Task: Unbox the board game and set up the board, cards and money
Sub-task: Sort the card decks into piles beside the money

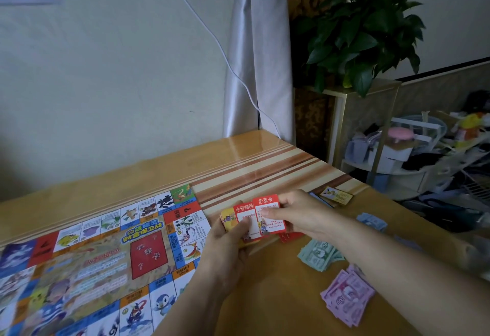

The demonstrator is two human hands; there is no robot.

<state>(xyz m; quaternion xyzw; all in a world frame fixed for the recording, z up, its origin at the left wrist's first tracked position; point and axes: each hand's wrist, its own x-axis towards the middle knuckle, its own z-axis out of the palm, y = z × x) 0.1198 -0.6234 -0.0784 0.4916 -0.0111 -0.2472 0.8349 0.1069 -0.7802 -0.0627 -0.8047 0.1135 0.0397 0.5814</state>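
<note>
Left hand (228, 240) and right hand (297, 212) hold red cards (258, 216) over the table (278, 296), beside the board (92, 264).

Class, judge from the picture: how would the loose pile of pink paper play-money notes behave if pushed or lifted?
The pink paper notes are fanned unevenly, so a push would probably spread them over the glossy wooden table. Thin sheets, they likely flop and feel light when lifted.
</note>
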